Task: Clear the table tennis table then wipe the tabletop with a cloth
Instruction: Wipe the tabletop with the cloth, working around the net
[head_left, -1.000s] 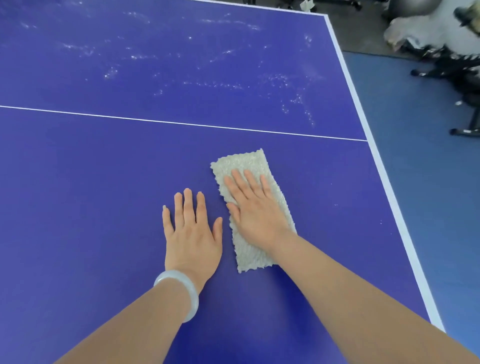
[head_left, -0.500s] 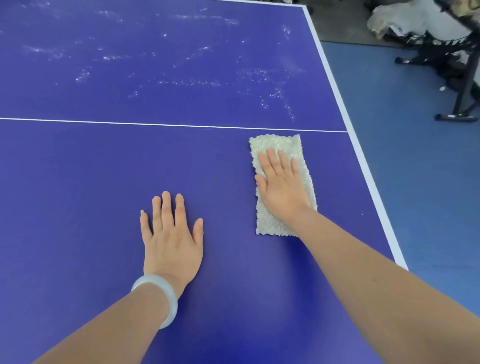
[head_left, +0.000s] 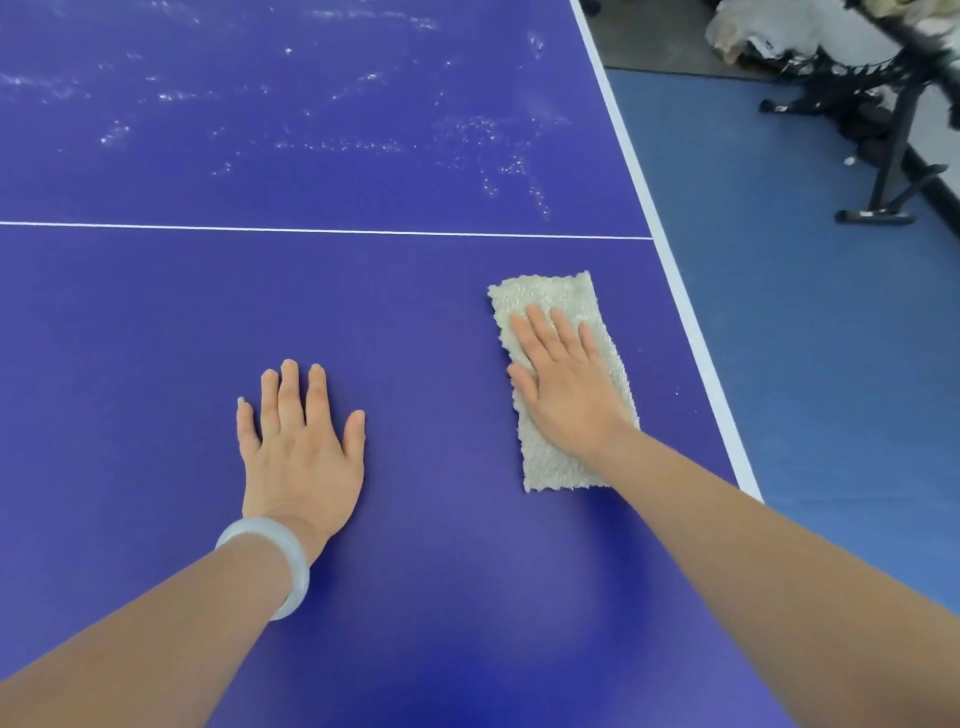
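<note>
Pale bangle (head_left: 283, 558) on the left wrist. Left hand (head_left: 301, 447) lies flat on the worktop (head_left: 130, 364), fingers (head_left: 288, 387) straight and slightly spread, holding nothing; looks like a brace. Right hand (head_left: 563, 387) lies flat on the cloth (head_left: 550, 293), fingers straight, pressing it down, not curled round it. The cloth is a folded beige strip on the near half. It sits near the white edge stripe (head_left: 675, 283) on the right without touching it, and just short of the white line (head_left: 311, 230) that crosses the worktop.

Status, my read:
- **Clearing:** looks done. The cloth is the only item I see on the surface.
- **Wiping:** partway. This side of the line reads uniform blue, with no marks visible.
- **Left to do:** the half beyond the line has white streaks and specks (head_left: 493, 140) over most of it.
- **Unknown:** any surface outside the frame.

Past the edge are blue floor (head_left: 805, 322) and a black stand (head_left: 891, 156), neither part of the job.
</note>
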